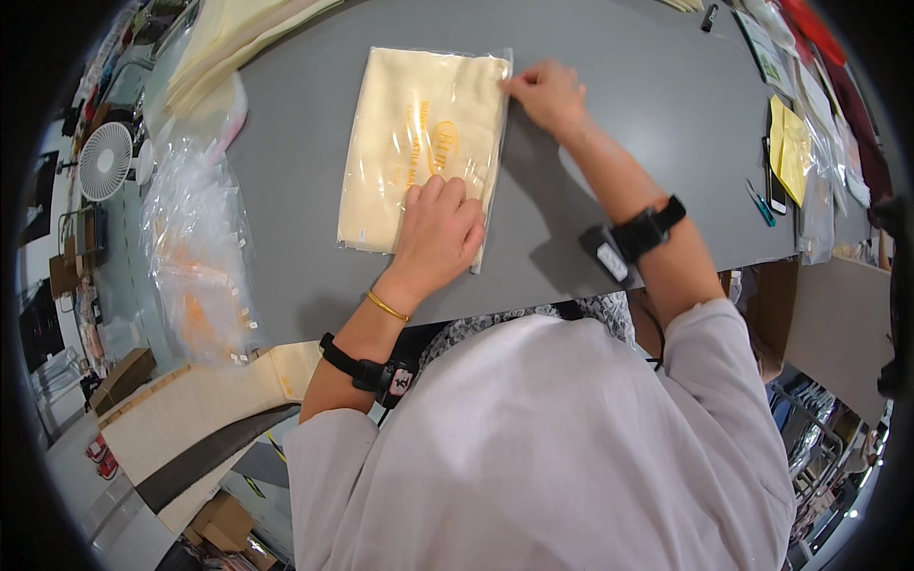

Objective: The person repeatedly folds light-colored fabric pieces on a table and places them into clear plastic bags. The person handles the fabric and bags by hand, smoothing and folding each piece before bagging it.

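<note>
A folded cream cloth (386, 124) lies flat on the table inside a clear plastic bag (487, 186) with orange printing. My left hand (438, 231) rests on the lower part of the bag, its bent fingers pressing on the plastic and nothing visible gripped in them. At the upper right corner of the bag, my right hand (549, 97) is closed, thumb and fingers pinching the bag's edge. The exact fold between those fingertips is too small to make out.
Clear plastic bags (195, 247) with orange printing pile up on the left. Cream cloth (224, 48) is stacked at the far left. Along the right side lie teal snips (760, 204), a yellow paper (788, 147) and a dark phone-like object (775, 181). The grey table (657, 86) ends near my body.
</note>
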Motion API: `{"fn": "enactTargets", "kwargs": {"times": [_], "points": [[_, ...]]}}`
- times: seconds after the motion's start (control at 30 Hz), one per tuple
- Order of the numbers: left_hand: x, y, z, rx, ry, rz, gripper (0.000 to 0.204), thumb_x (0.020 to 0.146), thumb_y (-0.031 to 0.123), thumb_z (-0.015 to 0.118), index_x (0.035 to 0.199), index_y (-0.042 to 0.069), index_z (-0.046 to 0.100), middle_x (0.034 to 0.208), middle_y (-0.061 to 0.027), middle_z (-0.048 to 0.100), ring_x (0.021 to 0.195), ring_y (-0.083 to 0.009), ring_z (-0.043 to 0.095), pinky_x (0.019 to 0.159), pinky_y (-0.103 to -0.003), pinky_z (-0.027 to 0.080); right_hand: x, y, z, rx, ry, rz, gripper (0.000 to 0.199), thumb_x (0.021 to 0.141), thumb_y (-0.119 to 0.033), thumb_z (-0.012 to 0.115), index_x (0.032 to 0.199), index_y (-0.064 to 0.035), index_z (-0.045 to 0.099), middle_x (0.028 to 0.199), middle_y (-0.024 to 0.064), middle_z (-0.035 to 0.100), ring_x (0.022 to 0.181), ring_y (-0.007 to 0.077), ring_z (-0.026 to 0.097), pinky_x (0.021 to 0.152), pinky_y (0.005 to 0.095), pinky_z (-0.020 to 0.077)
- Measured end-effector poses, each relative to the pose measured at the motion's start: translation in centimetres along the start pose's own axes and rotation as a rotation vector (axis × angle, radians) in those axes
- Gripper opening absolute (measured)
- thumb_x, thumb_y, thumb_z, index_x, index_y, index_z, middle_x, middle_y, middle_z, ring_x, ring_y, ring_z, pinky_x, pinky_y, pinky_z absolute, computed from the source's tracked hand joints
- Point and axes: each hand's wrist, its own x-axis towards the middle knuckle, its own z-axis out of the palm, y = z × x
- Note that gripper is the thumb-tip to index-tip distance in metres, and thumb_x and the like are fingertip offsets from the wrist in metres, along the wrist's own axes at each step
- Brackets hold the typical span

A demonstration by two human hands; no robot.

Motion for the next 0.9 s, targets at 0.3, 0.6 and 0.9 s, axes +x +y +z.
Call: {"fn": "enactTargets", "kwargs": {"times": [0.3, 0.6, 0.9], "points": [[-3.1, -4.8, -3.9, -0.265, 0.365, -0.172, 0.010, 0.100, 0.012, 0.059, 0.097, 0.004, 0.064, 0.103, -0.0115, 0.060, 0.097, -0.0331, 0.055, 0.086, -0.045, 0.045, -6.5, 1.5, -2.2, -0.105, 0.166, -0.620, 0.033, 0.087, -0.020, 0.081, 0.110, -0.0029, 0.067, 0.116, 0.0138, 0.065, 0.109, 0.0363, 0.061, 0.093, 0.0456, 0.0511], [-4.7, -9.9, -4.4, 0.141, 0.247, -0.541, 0.017, 0.105, 0.019, 0.056, 0.107, 0.004, 0.062, 0.105, -0.0131, 0.066, 0.098, -0.0368, 0.062, 0.084, -0.046, 0.051, -13.3, -2.4, -1.4, -0.007, -0.206, -1.090, 0.037, 0.077, -0.016, 0.083, 0.111, -0.0112, 0.070, 0.123, 0.0038, 0.064, 0.120, 0.0271, 0.060, 0.098, 0.0407, 0.0489], [-3.1, -10.2, -5.0, 0.019, 0.307, -0.530, 0.017, 0.106, 0.020, 0.051, 0.105, 0.004, 0.057, 0.105, -0.0148, 0.065, 0.091, -0.0409, 0.064, 0.076, -0.049, 0.052, -11.7, -4.2, 0.7, -0.106, -0.117, -1.170, 0.031, 0.082, -0.015, 0.069, 0.113, -0.0124, 0.068, 0.119, 0.0025, 0.065, 0.119, 0.0236, 0.059, 0.103, 0.0364, 0.0474]]}}
